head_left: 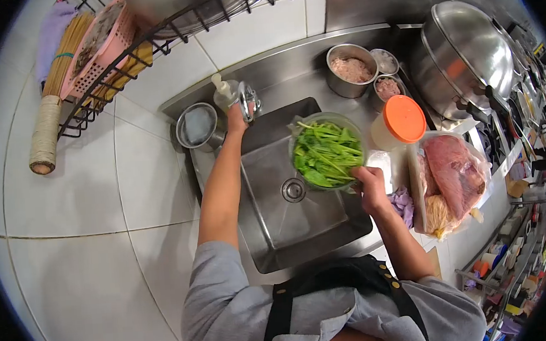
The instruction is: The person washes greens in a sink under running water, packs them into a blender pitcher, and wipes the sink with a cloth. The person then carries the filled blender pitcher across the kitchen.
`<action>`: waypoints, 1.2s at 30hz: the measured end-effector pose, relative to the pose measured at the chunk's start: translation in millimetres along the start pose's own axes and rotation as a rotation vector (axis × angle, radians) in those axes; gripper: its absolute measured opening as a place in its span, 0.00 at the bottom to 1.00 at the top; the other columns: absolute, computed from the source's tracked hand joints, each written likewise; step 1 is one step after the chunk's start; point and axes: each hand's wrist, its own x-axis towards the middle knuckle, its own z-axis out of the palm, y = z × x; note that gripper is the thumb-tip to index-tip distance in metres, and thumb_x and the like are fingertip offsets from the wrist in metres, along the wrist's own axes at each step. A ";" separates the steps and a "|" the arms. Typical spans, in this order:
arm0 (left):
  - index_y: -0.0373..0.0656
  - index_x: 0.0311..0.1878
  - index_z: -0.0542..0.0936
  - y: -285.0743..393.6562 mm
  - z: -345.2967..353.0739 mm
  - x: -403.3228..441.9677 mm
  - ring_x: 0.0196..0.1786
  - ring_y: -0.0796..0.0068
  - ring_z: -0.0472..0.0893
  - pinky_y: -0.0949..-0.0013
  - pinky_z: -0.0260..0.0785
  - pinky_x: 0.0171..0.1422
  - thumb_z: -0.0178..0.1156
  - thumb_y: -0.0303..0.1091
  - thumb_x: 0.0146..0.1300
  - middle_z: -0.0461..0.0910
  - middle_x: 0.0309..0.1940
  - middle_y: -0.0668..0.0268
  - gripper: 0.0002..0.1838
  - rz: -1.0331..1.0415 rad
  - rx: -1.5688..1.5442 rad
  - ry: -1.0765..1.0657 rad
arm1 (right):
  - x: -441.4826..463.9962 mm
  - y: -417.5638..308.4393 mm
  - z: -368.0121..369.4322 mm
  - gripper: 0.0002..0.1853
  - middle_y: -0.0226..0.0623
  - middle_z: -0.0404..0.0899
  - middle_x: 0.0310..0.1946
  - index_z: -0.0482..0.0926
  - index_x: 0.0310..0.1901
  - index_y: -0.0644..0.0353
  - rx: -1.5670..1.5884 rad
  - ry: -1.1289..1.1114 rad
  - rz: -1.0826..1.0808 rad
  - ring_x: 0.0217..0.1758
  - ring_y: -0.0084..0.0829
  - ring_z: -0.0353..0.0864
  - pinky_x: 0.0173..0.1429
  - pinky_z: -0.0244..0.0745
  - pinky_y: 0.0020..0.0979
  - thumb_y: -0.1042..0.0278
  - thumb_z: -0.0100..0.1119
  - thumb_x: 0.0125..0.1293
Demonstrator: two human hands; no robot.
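Note:
My left hand (237, 117) reaches to the back of the sink (270, 233) and is closed on the chrome faucet (250, 100); its fingertips are partly hidden. With my right hand (372, 186) I grip the near right rim of a clear greenish bowl (357, 131), thumb over the edge. Cut green leafy vegetables (327, 153) fill the bowl, which is held over the right part of the basin. The drain (293, 190) shows beside it. No running water can be made out.
Right of the sink stand metal pots of minced meat (351, 70), an orange-lidded tub (404, 120), bagged raw meat (454, 172) and a big steel pot (466, 58). A soap bottle (223, 92) and a metal pot (199, 126) flank the faucet. A wire rack (177, 27) overhangs the back left.

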 end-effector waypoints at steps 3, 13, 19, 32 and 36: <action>0.34 0.37 0.76 9.2 -17.2 2.5 0.17 0.76 0.75 0.73 0.68 0.20 0.65 0.38 0.57 0.77 0.21 0.63 0.15 -0.047 -0.064 -0.190 | 34.5 31.6 35.0 0.12 0.30 0.76 0.24 0.78 0.26 0.64 0.021 -0.081 0.056 0.22 0.20 0.67 0.25 0.58 0.24 0.62 0.56 0.56; 0.33 0.28 0.79 89.0 -54.5 -11.2 0.22 0.70 0.82 0.69 0.72 0.22 0.52 0.34 0.62 0.81 0.20 0.57 0.14 -0.354 0.040 -0.284 | 92.6 85.3 126.1 0.13 0.24 0.69 0.16 0.77 0.19 0.63 -0.121 -0.121 -0.009 0.18 0.16 0.62 0.23 0.53 0.25 0.63 0.60 0.54; 0.31 0.36 0.77 51.2 -53.2 6.3 0.24 0.67 0.83 0.67 0.73 0.22 0.51 0.31 0.62 0.81 0.25 0.57 0.11 -0.430 -0.105 -0.417 | 104.0 80.6 130.2 0.13 0.24 0.68 0.15 0.76 0.17 0.62 -0.246 -0.132 -0.059 0.18 0.17 0.62 0.23 0.53 0.26 0.64 0.60 0.53; 0.30 0.49 0.73 66.5 -70.9 4.0 0.31 0.59 0.83 0.61 0.78 0.33 0.53 0.34 0.63 0.80 0.38 0.47 0.17 -0.629 -0.255 -0.452 | 106.3 91.4 126.5 0.18 0.33 0.73 0.16 0.79 0.22 0.73 -0.161 -0.125 -0.039 0.20 0.22 0.69 0.27 0.64 0.29 0.60 0.62 0.49; 0.32 0.52 0.73 70.4 -79.8 -4.2 0.40 0.61 0.82 0.60 0.76 0.41 0.56 0.41 0.63 0.78 0.46 0.52 0.22 -0.612 -0.332 -0.466 | 102.8 87.3 129.8 0.17 0.33 0.73 0.16 0.78 0.21 0.73 -0.196 -0.128 -0.023 0.21 0.22 0.70 0.27 0.64 0.29 0.61 0.62 0.49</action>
